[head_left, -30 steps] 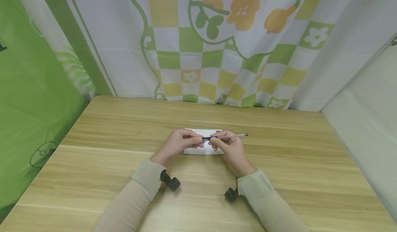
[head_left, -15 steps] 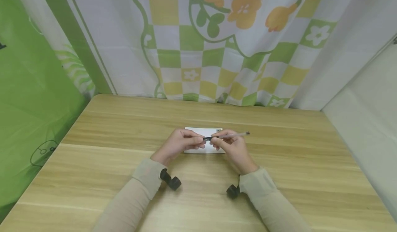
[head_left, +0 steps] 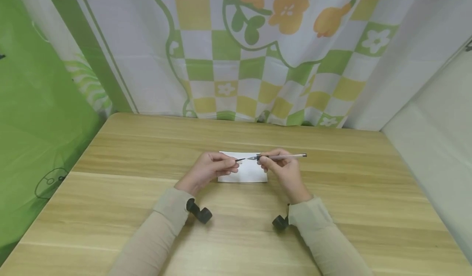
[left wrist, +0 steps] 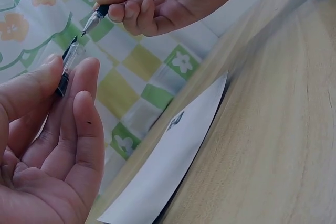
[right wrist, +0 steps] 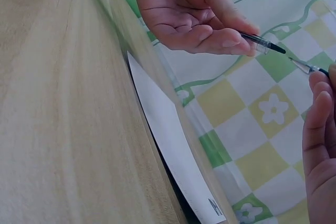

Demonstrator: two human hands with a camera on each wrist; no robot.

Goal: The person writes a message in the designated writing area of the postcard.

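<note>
Between thumb and fingers my left hand (head_left: pixel 211 170) pinches a clear pen cap (left wrist: pixel 73 59) with a black clip. A pen (head_left: pixel 284 157) with a clear barrel, dark grip and bare pointed tip is held in my right hand (head_left: pixel 285 173). In the left wrist view the pen's tip points at the cap's open end, with a small gap between them. Both hands are above a white paper slip (head_left: pixel 243 173) on the table, which bears a small dark mark in one corner, seen in both wrist views.
The wooden table (head_left: pixel 332 235) reaches back to a checked, flowered curtain (head_left: pixel 228 71). Green cloth (head_left: pixel 44 124) hangs on the left and a pale wall (head_left: pixel 435 116) stands on the right. Each wrist wears a small black camera.
The cap has come off the pen. My right hand has moved right with the pen, and my left hand has shifted slightly left with the cap, leaving the tip bare.
</note>
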